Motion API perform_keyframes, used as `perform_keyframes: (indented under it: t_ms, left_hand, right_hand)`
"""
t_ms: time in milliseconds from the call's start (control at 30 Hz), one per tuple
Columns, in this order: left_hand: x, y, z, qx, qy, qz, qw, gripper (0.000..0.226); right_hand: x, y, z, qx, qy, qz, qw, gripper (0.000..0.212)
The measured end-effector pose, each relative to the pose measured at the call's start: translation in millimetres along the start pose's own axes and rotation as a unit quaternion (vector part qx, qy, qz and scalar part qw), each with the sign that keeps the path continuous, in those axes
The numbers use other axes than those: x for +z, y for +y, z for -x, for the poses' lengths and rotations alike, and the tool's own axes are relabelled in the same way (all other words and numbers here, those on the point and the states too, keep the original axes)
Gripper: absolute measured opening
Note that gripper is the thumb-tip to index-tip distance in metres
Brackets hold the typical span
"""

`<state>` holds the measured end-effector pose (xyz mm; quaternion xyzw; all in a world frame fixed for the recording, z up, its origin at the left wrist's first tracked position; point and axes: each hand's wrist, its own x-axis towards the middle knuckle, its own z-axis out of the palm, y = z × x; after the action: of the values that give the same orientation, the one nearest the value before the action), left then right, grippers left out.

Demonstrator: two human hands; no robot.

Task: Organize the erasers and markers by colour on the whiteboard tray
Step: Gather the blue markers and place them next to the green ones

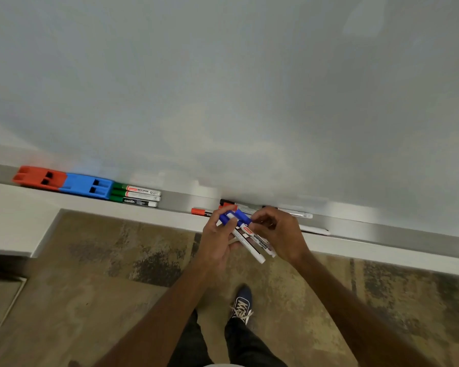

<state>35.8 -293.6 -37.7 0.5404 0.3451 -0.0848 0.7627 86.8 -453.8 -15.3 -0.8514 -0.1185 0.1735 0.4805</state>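
Both hands meet just in front of the metal whiteboard tray (175, 201). My left hand (215, 242) holds a bundle of blue-capped markers (249, 237), caps pointing at the tray. My right hand (278, 234) pinches the same bundle near the caps. At the tray's left end sit a red eraser (39, 178) and, touching it, a blue eraser (86, 185). Three green-capped markers (137, 195) lie side by side right of the blue eraser. A red-capped marker (199, 211) and a black-capped marker (227, 202) lie on the tray behind my hands, partly hidden.
The whiteboard (223, 88) rises behind the tray. More white marker barrels (300, 214) lie on the tray to the right of my hands. A white ledge (19, 215) runs below the tray. My shoe (241, 303) stands on the mottled floor.
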Motion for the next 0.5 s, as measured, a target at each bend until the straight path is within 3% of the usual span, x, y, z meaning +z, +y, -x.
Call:
perform_keyframes:
  t_ms: [400, 500]
  left_hand:
    - [-67.0, 4.6, -13.6, 0.022, 0.081, 0.081, 0.993, 0.038]
    - [-85.5, 12.3, -15.8, 0.026, 0.114, 0.096, 0.989, 0.037]
  right_hand:
    - [60.6, -36.1, -21.9, -0.062, -0.034, -0.005, 0.998, 0.012]
    - [73.3, -35.3, -35.7, -0.067, -0.005, 0.074, 0.995, 0.011]
